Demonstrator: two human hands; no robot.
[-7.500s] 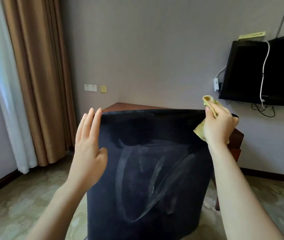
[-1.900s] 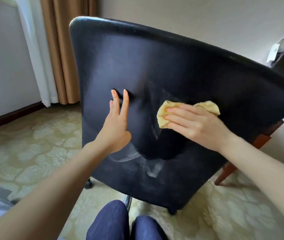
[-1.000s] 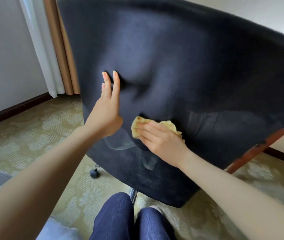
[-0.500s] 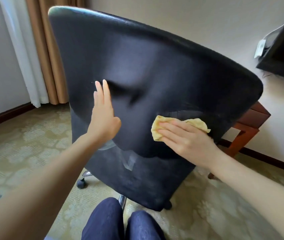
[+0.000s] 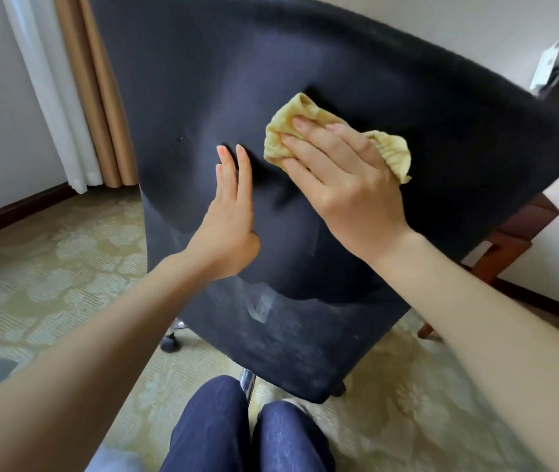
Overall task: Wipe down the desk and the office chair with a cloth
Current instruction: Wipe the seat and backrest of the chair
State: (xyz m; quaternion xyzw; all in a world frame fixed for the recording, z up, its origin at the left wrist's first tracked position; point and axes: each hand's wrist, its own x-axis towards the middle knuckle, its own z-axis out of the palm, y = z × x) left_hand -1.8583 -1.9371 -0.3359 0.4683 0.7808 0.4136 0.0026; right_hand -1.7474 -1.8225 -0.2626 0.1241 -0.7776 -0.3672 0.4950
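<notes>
The back of the black office chair [image 5: 356, 80] fills most of the head view, with pale wipe streaks low on it. My right hand [image 5: 339, 178] presses a crumpled yellow cloth [image 5: 387, 155] flat against the middle of the chair back, fingers straight on top of it. My left hand [image 5: 230, 216] rests flat on the chair back just left of the cloth, fingers straight and together. A corner of the brown wooden desk [image 5: 523, 229] shows behind the chair at the right.
Tan and white curtains [image 5: 77, 90] hang at the left wall. A patterned carpet [image 5: 49, 267] covers the floor. A chair caster [image 5: 170, 344] sits under the seat. My knees in blue trousers [image 5: 244, 434] are at the bottom edge.
My right hand has slid the cloth up the chair back and closer to my left hand. The left hand stays pressed on the same spot. The view has moved closer.
</notes>
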